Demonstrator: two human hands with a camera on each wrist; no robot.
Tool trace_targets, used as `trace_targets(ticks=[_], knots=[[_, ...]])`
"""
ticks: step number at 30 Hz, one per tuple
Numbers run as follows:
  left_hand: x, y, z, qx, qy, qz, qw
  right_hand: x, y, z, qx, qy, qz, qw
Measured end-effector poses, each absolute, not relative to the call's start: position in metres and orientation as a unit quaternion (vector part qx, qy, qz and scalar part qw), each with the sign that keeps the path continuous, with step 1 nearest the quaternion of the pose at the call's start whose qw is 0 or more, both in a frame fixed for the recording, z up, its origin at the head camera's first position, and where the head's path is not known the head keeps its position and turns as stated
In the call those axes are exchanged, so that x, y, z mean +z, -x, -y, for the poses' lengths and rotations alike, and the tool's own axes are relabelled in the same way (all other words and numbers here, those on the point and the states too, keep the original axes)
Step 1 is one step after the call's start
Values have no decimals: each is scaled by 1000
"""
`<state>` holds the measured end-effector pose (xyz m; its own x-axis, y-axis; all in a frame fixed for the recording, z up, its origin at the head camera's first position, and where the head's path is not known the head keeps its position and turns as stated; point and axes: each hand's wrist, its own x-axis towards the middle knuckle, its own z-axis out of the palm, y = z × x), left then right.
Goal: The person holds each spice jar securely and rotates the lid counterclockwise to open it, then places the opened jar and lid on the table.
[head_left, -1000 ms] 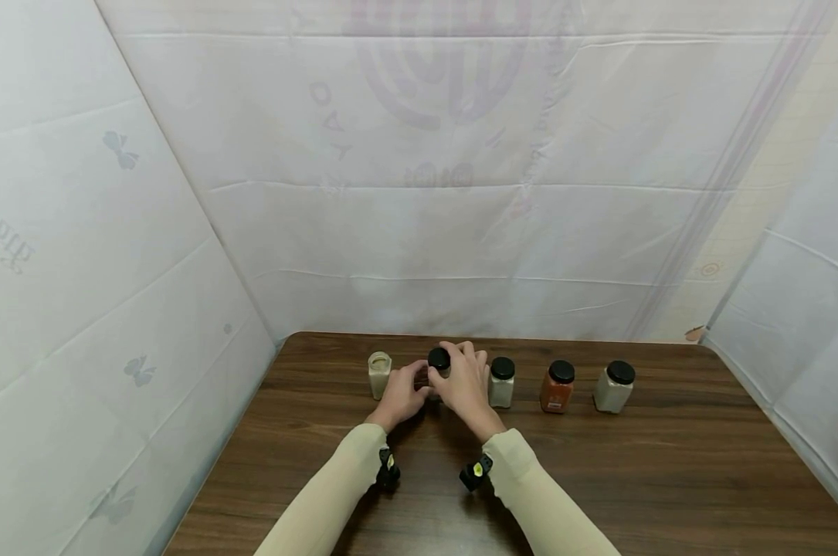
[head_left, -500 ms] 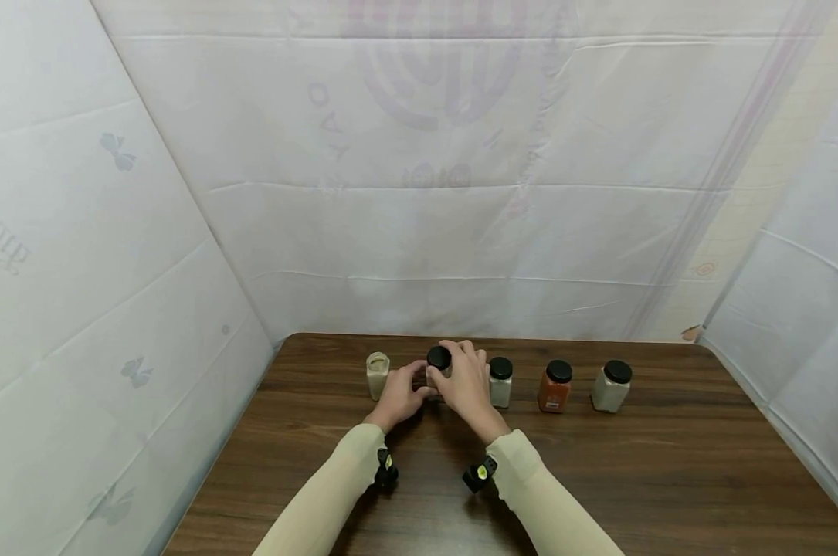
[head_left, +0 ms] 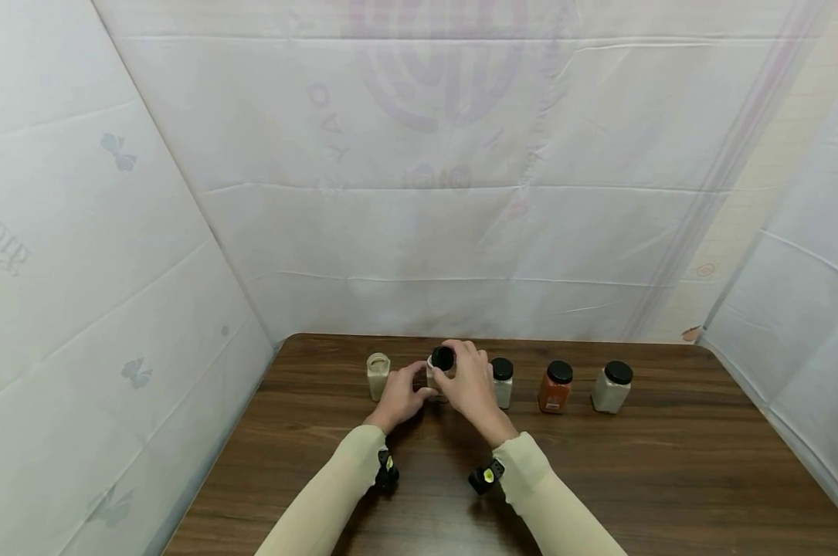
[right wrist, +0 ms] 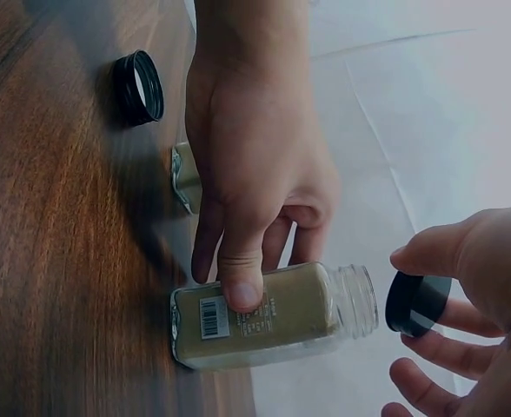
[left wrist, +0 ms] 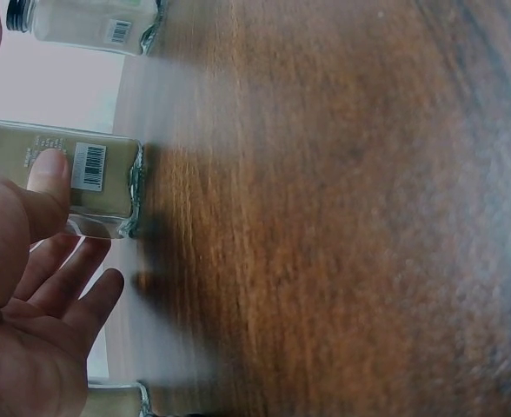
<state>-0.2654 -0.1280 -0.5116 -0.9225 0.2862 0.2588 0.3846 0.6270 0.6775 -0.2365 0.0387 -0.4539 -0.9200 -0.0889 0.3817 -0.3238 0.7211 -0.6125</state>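
Observation:
My left hand [head_left: 399, 398] grips a square glass spice jar [right wrist: 299, 313] of greenish-tan powder, thumb on its labelled side. The jar stands upright on the table, and its threaded mouth is uncovered in the right wrist view. Just above that mouth, apart from it, my right hand [head_left: 470, 384] pinches a round black lid [right wrist: 412, 304] between thumb and fingers. To the left of the hands stands a lidless jar [head_left: 378, 380] of pale powder. A second black lid [right wrist: 139, 89] lies on the table in the right wrist view.
Right of my hands, a jar of pale contents [head_left: 503, 386], a jar of orange-red contents [head_left: 555, 390] and another pale jar [head_left: 612, 390] stand in a row, all with black lids. The wooden table [head_left: 641, 479] ends at a white cloth wall [head_left: 405, 232].
The black lid has come off the jar; my right hand has raised it slightly and tilted it to the right. My left hand keeps its grip in the same place.

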Motion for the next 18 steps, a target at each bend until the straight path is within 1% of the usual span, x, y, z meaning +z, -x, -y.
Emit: trace_targets(ticks=[12,18], knots=[[-514,267,128,-384,186,902,66,-456,233,-46,364,-121,905,185],[-514,267,129,-382,184,903,65,-455,231,-47,351,-113,912,176]])
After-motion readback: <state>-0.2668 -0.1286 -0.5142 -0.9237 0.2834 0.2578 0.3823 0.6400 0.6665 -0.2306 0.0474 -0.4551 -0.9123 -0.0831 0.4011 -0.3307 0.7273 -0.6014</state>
